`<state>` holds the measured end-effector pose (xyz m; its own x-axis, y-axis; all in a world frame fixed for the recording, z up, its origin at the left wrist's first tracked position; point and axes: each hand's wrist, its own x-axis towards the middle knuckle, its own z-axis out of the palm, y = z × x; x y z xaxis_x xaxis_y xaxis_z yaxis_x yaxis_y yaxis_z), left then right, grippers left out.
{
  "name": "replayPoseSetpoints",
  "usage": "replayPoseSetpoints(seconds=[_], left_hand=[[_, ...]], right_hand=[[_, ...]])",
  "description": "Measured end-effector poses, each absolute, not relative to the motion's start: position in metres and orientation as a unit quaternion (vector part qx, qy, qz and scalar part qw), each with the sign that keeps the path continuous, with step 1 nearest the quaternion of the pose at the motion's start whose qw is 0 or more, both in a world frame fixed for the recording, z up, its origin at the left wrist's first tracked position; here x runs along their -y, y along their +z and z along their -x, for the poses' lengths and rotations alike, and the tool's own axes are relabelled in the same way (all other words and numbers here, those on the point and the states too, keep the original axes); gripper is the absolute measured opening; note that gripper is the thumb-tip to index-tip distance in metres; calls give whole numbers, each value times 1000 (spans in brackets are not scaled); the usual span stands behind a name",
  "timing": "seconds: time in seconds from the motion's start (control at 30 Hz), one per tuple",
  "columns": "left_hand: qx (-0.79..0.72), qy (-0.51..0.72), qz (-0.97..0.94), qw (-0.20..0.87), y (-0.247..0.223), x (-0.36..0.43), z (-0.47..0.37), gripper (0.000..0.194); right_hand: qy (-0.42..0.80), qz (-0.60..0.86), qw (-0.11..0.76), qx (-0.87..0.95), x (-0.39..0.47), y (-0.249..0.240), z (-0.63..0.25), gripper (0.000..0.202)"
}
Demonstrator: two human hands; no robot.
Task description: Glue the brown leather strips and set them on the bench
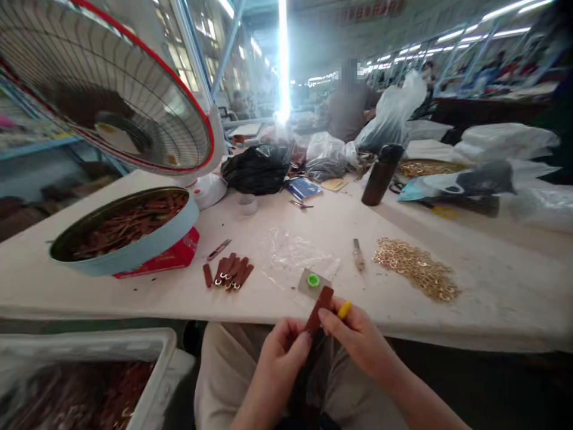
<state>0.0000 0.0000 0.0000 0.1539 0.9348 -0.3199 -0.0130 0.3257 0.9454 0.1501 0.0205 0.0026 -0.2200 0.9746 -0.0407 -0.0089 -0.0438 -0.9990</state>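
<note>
while the left hand (282, 352) pinches the lower end of a brown strip (319, 307) between closed thumb and fingers, the right hand (358, 334) has its thumb at the strip's side, its fingers curled in around a yellow stick (344, 309). how tightly the right fingers press on the strip, one cannot tell. the strip is tilted, held by the front edge of the table (487, 251), above the person's lap (242, 370), its upper end just in front of a small grey block (308, 291) with a green ring (313, 280) on top.

behind the block lies crumpled clear plastic (295, 254). to its right are a small clear tube (359, 257) and a spread heap of gold-coloured metal bits (416, 269). to its left, a bunch of brown pieces (230, 272), some with shiny metal loops, lies near a pair of snips (219, 249).

farther left, a round light blue tin (147, 245) full of brown strips sits tilted on something red (174, 255), beneath a big fan (134, 95). a dark bottle (382, 176) stands toward the back, well apart from a black bag (257, 169).
</note>
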Motion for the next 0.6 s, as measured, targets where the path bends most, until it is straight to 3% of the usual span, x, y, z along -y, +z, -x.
replayPoseSetpoints(seconds=[0.37,0.6], left_hand=[[-521,370,-498,586,-8,-3,0,15],[-699,251,-608,280,-30,-62,82,11]], right_hand=[[574,447,436,530,-20,-10,-133,31],[519,497,533,447,-24,-21,-154,37]])
